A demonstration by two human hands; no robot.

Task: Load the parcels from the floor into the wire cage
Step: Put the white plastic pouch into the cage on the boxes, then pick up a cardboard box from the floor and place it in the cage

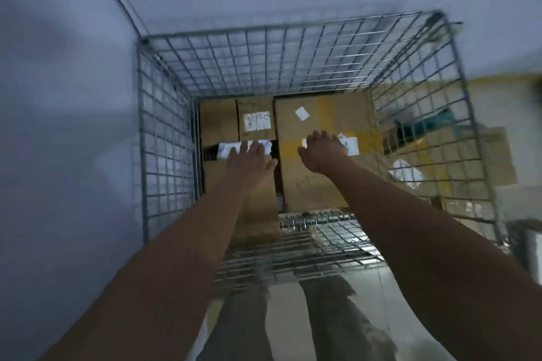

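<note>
Reaching from the head view, your left hand (252,155) and right hand (322,152) hang spread and holding nothing over parcels (319,161) packed low in the wire cage (264,58). Lean further and you risk scraping forearms on the folded front mesh (316,246).

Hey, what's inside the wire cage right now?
The wire cage holds several cardboard boxes, some with white labels. Both hands reach over them. Whatever lies beneath the boxes is covered.

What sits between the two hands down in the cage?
In the head view, between the left hand and right hand lies a dark gap between boxes, in the cage.
</note>
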